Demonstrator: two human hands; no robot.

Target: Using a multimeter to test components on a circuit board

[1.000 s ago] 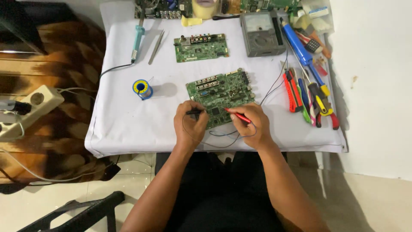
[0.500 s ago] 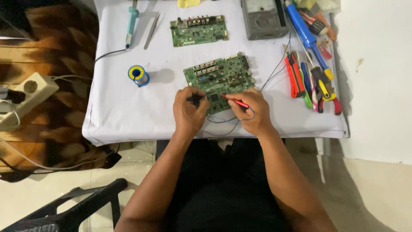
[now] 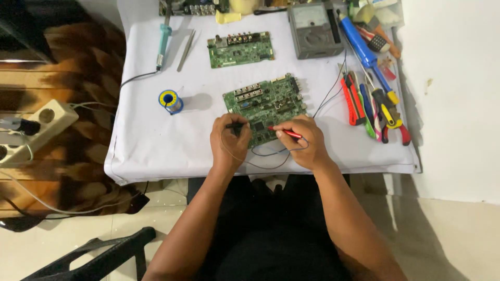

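View: seen from above, looking down at a seated person's two bare forearms stretched over a small work table.
Surface: a table [image 3: 151,151] covered by a white cloth that hangs over the near edge in soft folds.
Left hand: the left hand [image 3: 229,143] is closed around a black probe [image 3: 235,126], whose tip touches the near left part of the large circuit board.
Right hand: the right hand [image 3: 304,143] pinches a red probe [image 3: 284,132] between its fingers, tip resting on the same board's near edge.
Main item: the large green circuit board [image 3: 265,106] lies flat near the middle of the cloth, just beyond both hands.
Wires: thin dark leads [image 3: 271,156] loop on the cloth between the hands and run toward the far right.
Meter: a grey analogue meter [image 3: 315,34] sits at the far edge, right of centre.
Second board: a smaller green circuit board [image 3: 240,49] lies beyond the large one.
Left side: a blue and yellow spool of solder [image 3: 170,100], a blue-handled soldering iron [image 3: 163,44] and metal tweezers [image 3: 186,49].
Right side: a row of pliers and screwdrivers [image 3: 372,104] with red, blue, green and yellow handles.
Room: pale tiled floor [image 3: 458,234], white wall [image 3: 458,93] on the right, a brown patterned rug [image 3: 67,78] and a white power strip [image 3: 36,130] on the left.
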